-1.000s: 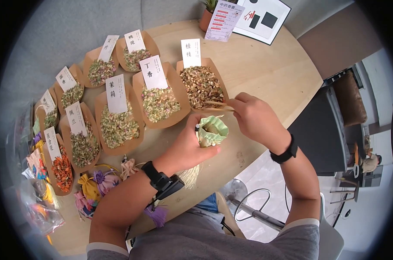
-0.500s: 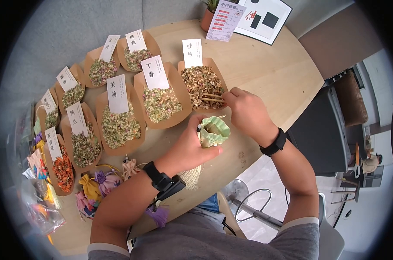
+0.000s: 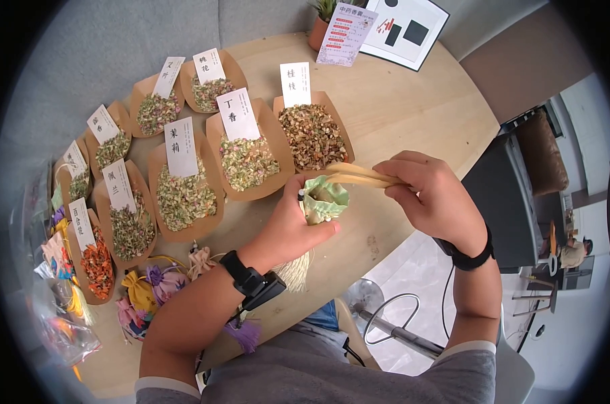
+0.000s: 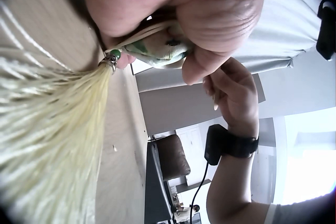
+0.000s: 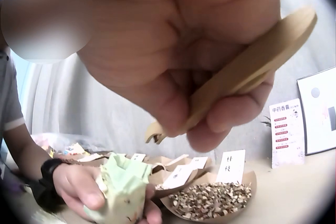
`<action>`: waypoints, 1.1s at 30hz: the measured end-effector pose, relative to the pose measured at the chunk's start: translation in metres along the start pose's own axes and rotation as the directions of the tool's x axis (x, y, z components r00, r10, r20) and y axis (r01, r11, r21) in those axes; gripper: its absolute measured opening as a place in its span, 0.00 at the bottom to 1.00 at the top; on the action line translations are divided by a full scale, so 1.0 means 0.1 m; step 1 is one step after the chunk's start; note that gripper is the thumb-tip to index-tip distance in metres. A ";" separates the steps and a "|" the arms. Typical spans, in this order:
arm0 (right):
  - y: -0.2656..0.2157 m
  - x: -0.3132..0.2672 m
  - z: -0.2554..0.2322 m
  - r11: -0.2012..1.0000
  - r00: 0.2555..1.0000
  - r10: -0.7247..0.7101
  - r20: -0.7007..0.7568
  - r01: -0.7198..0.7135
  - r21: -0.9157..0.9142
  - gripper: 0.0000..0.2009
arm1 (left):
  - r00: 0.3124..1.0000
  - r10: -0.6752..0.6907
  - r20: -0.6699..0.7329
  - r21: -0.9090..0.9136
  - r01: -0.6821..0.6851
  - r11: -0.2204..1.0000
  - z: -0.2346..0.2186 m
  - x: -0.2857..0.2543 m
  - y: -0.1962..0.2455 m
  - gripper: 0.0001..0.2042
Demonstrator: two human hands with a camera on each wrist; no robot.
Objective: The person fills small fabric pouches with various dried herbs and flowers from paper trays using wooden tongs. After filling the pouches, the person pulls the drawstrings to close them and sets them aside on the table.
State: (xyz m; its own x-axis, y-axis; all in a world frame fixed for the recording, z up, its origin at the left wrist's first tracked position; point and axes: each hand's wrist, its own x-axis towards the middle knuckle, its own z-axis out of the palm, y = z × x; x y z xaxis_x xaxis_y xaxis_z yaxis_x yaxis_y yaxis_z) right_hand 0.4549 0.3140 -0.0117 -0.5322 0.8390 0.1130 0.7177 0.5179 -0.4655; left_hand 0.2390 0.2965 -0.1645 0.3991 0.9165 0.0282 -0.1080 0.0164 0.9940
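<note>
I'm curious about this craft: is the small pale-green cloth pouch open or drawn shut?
Open: in the head view, the pouch has a spread, ruffled rim, its inside visible; the left hand grips it.

head: bright, fisheye edges | left wrist: glare 4 o'clock, tassel (image 4: 58, 140) soft | right wrist: blur 10 o'clock

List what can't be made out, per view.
Green pouch: how full it is; head view, its folds hide the bottom.
Wooden tongs: whether the tips pinch anything; head view, too small.
Tassel: strand ends; left wrist view, cut off by the picture's edge.
White cards: small print; head view, too small.
Clear plastic bag: its contents; head view, blur near the lens edge.
</note>
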 end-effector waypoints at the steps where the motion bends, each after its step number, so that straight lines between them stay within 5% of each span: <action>1: 0.03 0.01 0.01 1.000 1.000 0.001 0.000 -0.001 -0.001 0.13 | 1.000 0.001 0.005 -0.003 -0.001 1.000 0.00 0.00 -0.02 0.37; 7: 0.59 0.29 0.40 0.979 0.997 0.041 -0.067 -0.053 -0.199 0.10 | 1.000 -0.016 0.013 0.004 0.016 1.000 -0.01 0.00 0.02 0.38; 12: 0.70 0.53 0.57 0.935 0.988 0.149 0.033 -0.130 -0.329 0.11 | 0.999 -0.029 0.025 0.005 0.029 1.000 -0.01 0.00 0.01 0.38; 18: 0.67 0.56 0.63 0.951 0.998 0.051 0.025 -0.041 -0.308 0.07 | 0.999 -0.041 0.024 0.007 0.041 0.999 -0.01 0.00 0.03 0.39; 28: 0.63 0.51 0.61 0.944 0.994 0.109 -0.026 -0.112 -0.312 0.12 | 0.998 -0.044 -0.040 0.014 0.044 0.999 0.00 0.00 0.03 0.36; 33: 0.37 0.36 0.28 0.995 0.997 0.056 -0.060 -0.060 -0.081 0.11 | 0.999 -0.022 -0.050 -0.013 0.021 1.000 0.00 0.01 -0.02 0.34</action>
State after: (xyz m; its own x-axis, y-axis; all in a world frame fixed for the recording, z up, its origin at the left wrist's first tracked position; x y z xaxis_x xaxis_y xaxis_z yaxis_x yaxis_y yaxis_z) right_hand 0.4499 0.3590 -0.0491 -0.4634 0.8751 0.1396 0.7827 0.4780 -0.3986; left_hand 0.2400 0.2972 -0.1660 0.3555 0.9347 0.0011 -0.1117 0.0413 0.9929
